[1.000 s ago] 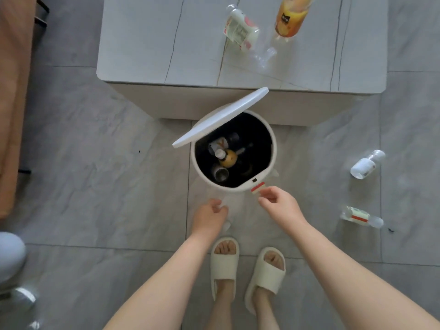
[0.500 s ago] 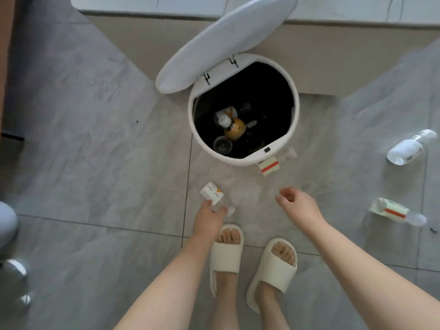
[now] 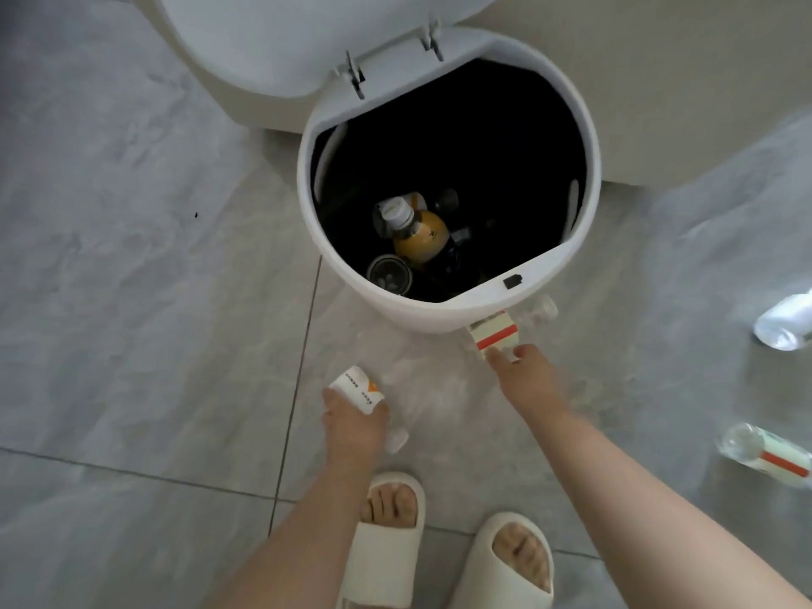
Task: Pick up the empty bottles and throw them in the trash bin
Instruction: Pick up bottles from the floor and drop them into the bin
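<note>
The white round trash bin (image 3: 439, 314) stands open, its lid (image 3: 272, 41) tipped back to the upper left, and several bottles lie in its dark inside, among them an orange one (image 3: 419, 241). On the floor near the bin, my left hand (image 3: 353, 426) grips a clear bottle with a white and orange label (image 3: 357, 385). A clear bottle with a red-striped label (image 3: 494, 332) lies against the bin's base. My right hand (image 3: 529, 378) pinches its near end between thumb and forefinger.
Two more clear bottles lie on the grey tiled floor at the right: one at the frame edge (image 3: 786, 323), one with a red stripe (image 3: 766, 452). A beige table side (image 3: 659, 81) rises behind the bin. My feet in cream slippers (image 3: 386, 542) stand close below.
The view has dropped closer to the floor. My right hand reached forward onto the red-striped bottle at the bin's base. My left hand stays on the orange-labelled bottle.
</note>
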